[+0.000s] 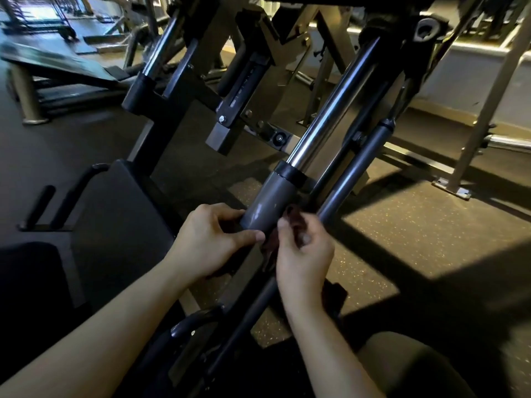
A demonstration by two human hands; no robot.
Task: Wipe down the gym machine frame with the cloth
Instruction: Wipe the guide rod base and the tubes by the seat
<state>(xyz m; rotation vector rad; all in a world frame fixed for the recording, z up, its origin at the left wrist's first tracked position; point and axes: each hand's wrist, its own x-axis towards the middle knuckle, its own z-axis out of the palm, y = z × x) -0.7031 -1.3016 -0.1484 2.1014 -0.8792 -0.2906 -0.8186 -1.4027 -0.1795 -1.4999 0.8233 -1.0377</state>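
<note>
Pinching the dark cloth (pixel 270 248), the right hand (pixel 304 259) holds it at five o'clock of the grey sleeve (pixel 268 202); the left hand (pixel 209 242) curls round the sleeve's base. Limp and light, the cloth likely needs bunching to grip. The chrome rod (pixel 330 110) rises toward one o'clock.

Head-worn wide-angle view looks forward and down, close above the machine frame (pixel 270 202).

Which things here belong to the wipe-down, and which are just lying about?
Job: left hand, gripping the grey sleeve; right hand, holding the dark cloth; chrome rod above the sleeve.
Lying about: slanted bench; beige frame foot.
</note>
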